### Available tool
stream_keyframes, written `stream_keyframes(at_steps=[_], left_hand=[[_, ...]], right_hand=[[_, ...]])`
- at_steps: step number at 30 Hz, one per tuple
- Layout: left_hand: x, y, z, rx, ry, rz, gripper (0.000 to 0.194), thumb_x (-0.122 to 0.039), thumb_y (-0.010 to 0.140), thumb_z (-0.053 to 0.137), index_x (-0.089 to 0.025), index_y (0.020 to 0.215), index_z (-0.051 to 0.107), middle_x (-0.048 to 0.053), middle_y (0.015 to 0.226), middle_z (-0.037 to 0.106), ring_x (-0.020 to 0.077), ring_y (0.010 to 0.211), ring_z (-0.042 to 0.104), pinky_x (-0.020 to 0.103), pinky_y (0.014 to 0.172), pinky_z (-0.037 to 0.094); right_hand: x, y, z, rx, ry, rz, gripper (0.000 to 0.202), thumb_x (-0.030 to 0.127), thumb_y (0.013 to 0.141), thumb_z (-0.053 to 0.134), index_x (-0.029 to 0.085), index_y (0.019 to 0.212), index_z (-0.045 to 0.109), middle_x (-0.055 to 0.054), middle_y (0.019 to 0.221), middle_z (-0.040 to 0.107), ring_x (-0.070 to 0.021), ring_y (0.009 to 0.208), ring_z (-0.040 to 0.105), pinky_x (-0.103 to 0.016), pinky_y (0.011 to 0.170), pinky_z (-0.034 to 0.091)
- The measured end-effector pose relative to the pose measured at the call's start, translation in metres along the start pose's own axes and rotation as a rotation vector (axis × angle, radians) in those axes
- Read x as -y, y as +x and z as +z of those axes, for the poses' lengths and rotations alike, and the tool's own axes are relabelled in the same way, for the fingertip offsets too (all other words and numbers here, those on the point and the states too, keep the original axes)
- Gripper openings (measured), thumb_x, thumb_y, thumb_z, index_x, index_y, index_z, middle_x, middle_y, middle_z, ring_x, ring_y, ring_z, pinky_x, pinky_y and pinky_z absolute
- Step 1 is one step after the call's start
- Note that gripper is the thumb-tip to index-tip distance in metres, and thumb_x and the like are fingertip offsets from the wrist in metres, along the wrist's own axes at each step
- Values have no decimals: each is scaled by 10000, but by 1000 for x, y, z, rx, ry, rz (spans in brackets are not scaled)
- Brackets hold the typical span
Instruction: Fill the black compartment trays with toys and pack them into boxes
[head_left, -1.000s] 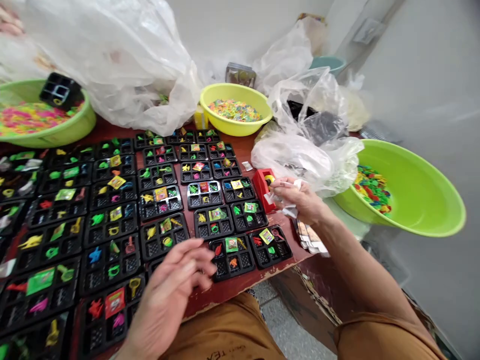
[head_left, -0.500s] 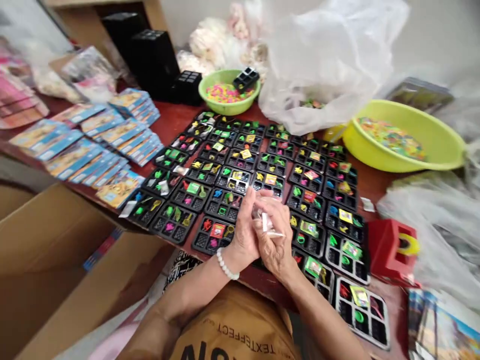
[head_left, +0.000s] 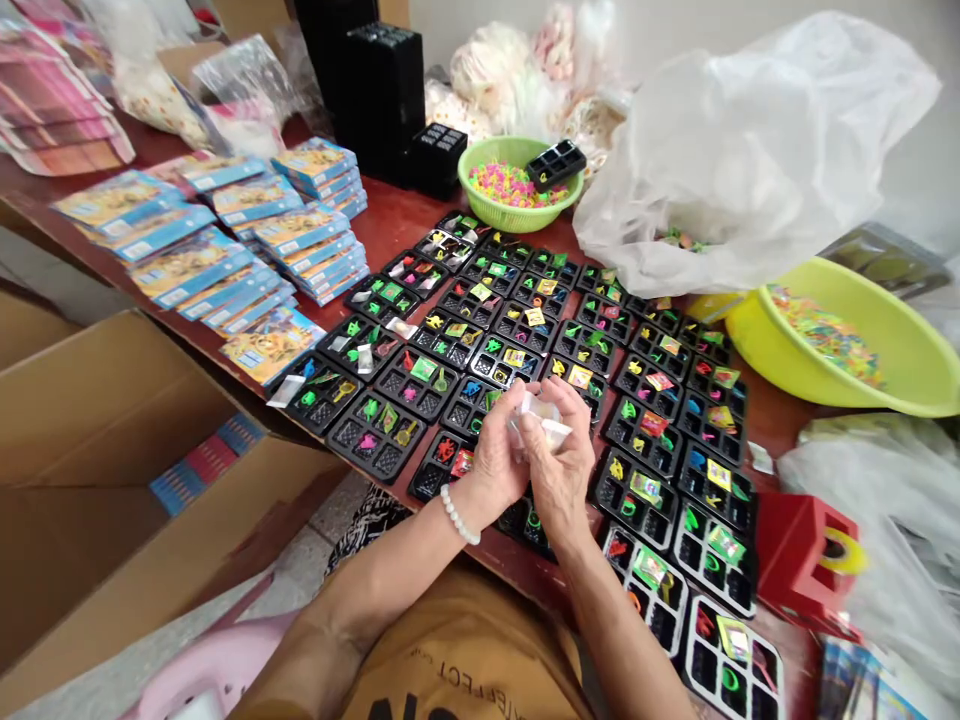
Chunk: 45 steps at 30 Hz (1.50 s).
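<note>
My left hand point(head_left: 496, 455), with a white bead bracelet point(head_left: 457, 514) at the wrist, is cupped against my right hand point(head_left: 564, 462). Between them they hold small white packets point(head_left: 546, 424), partly hidden by the fingers; how many I cannot tell. Beneath and around both hands lie rows of black compartment trays point(head_left: 381, 455) with small coloured plastic pieces and little printed sachets point(head_left: 646, 488) in them. Similar white packets rest on trays at the left, one white packet point(head_left: 286, 390) at a tray's corner.
Blue printed boxes point(head_left: 191, 265) are stacked at left, above an open carton point(head_left: 90, 400). A green basket point(head_left: 517, 205) and a yellow basin point(head_left: 847, 345) hold small coloured pieces. A plastic bag point(head_left: 720, 160) stands behind; a red tape dispenser point(head_left: 799, 550) sits at right.
My view has swung left, so the table's contents appear further right. My hands have opened a little around the white packets, which show more now.
</note>
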<state>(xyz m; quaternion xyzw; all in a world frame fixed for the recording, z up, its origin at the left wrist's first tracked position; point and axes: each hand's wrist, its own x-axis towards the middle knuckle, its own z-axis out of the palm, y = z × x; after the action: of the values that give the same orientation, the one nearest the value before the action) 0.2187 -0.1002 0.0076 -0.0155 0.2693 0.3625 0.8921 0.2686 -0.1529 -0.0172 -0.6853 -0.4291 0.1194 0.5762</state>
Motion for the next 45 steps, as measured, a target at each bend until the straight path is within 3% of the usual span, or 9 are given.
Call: stream_keyframes(at_steps=[3, 9, 16, 21, 28, 31, 35, 40, 45], left_hand=[[0, 6, -3, -49, 12, 28, 365, -393, 705, 896, -147, 863, 678, 16, 734, 659, 140, 602, 615, 286, 637, 485], [1, 9, -5, -61, 52, 85, 315, -340, 682, 875, -164, 886, 713, -1, 742, 679, 135, 630, 624, 267, 636, 480], [15, 3, 1, -35, 148, 179, 427, -314, 540, 965, -179, 844, 698, -28, 788, 710, 129, 699, 656, 265, 709, 504], [19, 8, 1, -54, 246, 245, 468, -372, 525, 991, -175, 794, 662, -45, 691, 678, 100, 603, 621, 240, 638, 482], [5, 21, 0, -91, 327, 424, 546, -493, 539, 986, -197, 866, 664, -36, 674, 689, 116, 552, 623, 234, 547, 475], [-2, 24, -2, -69, 457, 606, 543, -545, 585, 962, -209, 909, 684, -19, 747, 713, 130, 620, 655, 249, 590, 525], [-9, 25, -8, -33, 680, 886, 466, -605, 720, 869, -221, 924, 702, 24, 865, 746, 158, 721, 695, 273, 642, 565], [-19, 29, -14, -33, 871, 1161, 292, -502, 868, 767, -225, 926, 694, 10, 812, 726, 144, 671, 668, 256, 612, 539], [-29, 30, -15, -4, 996, 1316, 117, -340, 902, 715, -233, 947, 699, 28, 883, 741, 165, 780, 693, 280, 708, 548]], right_hand=[[-3, 1, 6, -54, 76, 40, 376, 520, 947, 663, 234, 1188, 700, -131, 1409, 586, -296, 1320, 575, -531, 1107, 480], [-6, 5, 3, -192, 16, -64, 245, 418, 1014, 601, 234, 1133, 711, -126, 1342, 601, -278, 1293, 585, -527, 1090, 491], [-28, 16, -5, -119, -312, -268, 327, 398, 1063, 471, 226, 1239, 688, -141, 1249, 659, -271, 1189, 615, -519, 1057, 495], [-25, 12, -2, -43, -79, 49, 468, 531, 1055, 419, 201, 1327, 609, -134, 1269, 689, -247, 1133, 664, -445, 1004, 536], [-18, 14, 18, -163, 709, 562, 411, 557, 951, 573, 229, 1191, 634, -57, 1086, 704, -183, 915, 702, -330, 849, 590], [-12, 16, 24, -165, 1017, 685, 362, 557, 934, 621, 236, 1098, 660, -36, 1048, 708, -184, 926, 708, -356, 909, 597], [1, 18, 25, -186, 1191, 839, 311, 503, 991, 556, 217, 1037, 670, -41, 1020, 735, -186, 889, 715, -403, 961, 599], [0, 18, 27, -145, 1212, 883, 347, 540, 994, 543, 217, 1016, 667, -40, 988, 741, -186, 889, 724, -407, 1010, 586], [-5, 10, 33, 91, 1076, 732, 436, 630, 871, 702, 237, 1060, 681, -46, 1112, 747, -213, 1080, 716, -418, 1080, 546]])
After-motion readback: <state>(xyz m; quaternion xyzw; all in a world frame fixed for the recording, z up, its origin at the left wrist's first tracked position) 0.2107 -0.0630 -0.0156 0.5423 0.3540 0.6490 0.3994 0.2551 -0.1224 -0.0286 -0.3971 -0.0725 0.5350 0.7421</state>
